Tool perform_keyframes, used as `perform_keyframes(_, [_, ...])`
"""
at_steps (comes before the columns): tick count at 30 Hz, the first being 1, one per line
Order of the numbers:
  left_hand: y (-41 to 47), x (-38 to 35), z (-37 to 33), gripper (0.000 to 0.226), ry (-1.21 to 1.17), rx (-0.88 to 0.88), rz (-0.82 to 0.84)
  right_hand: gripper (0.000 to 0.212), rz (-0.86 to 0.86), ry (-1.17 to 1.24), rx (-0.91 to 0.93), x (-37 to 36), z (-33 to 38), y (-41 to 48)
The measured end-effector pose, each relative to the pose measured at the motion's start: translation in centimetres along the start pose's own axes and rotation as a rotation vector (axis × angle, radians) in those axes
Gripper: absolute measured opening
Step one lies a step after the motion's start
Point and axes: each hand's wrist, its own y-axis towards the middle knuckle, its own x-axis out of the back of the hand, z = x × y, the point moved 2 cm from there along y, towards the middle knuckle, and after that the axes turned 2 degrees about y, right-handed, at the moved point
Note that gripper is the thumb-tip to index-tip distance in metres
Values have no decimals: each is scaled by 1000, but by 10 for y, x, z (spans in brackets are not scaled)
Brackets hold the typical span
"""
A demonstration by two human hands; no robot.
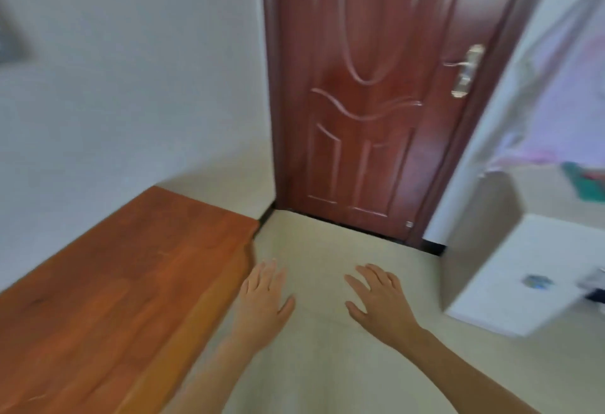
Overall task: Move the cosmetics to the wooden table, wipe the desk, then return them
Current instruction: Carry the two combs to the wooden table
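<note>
Nearest, two bare forearms reach forward from the bottom edge over the pale floor (327,243). The left hand (263,292) is flat, palm down, fingers straight and close together, thumb out to the side; it holds nothing. The right hand (379,299) is likewise flat and palm down, fingers spread a little, and holds nothing. The two are apart.

Just left of the left hand runs the long edge of the table (108,282). It is reddish-brown wood, set against the white wall (131,86), and stretches from the lower left corner toward the far corner of the room.

To the right, beyond the right hand and well apart from it, stands the white desk (510,249), seen from its near corner. On its top lies a small bluish thing (537,281), and at the right edge of the view something dark and white (594,284). Both are too blurred to tell whether they are cosmetics.

Farther back, past the desk, a green thing (581,184) lies near pink and lilac cloth (569,92). Farthest, straight ahead, a dark red panelled door (363,102) is closed, with a metal handle (465,69) on its right side.
</note>
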Motion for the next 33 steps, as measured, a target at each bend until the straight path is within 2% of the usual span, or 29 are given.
perform_keyframes(5, [31,-49,-149,57,-38,-326,117,50,-49,-137,-278,40,-108,-99])
perform_keyframes(9, [52,-64,-264,57,-85,-573,177,51,-74,-281,-531,78,-168,-177])
perform_keyframes(12, [51,-57,-340,57,-103,-801,79,51,-75,-362,-693,101,-202,-223])
perform_keyframes(14, [55,-55,-378,56,-121,-885,10,51,-79,-394,-774,113,-222,-242])
perform_keyframes(19, [92,-72,-456,42,-243,-960,-19,50,-149,-485,-877,136,-280,-260])
perform_keyframes(22, [124,-87,-504,46,-292,-963,102,50,-189,-525,-931,146,-320,-260])
perform_keyframes(28, [191,-116,-603,46,-423,-1020,104,48,-220,-558,-1061,162,-418,-265])
perform_keyframes(33, [216,-155,-660,47,-370,-1024,182,48,-206,-541,-1146,145,-469,-286])
